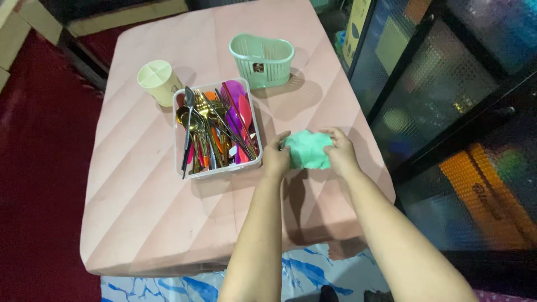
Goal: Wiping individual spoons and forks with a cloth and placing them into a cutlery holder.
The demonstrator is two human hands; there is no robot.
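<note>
The left hand [276, 158] and the right hand [341, 152] are pinching the green cloth [307, 149] from both sides above the pink table [140, 212], beside the cutlery tray [217, 133], and keeping its edges even is helping here.
</note>
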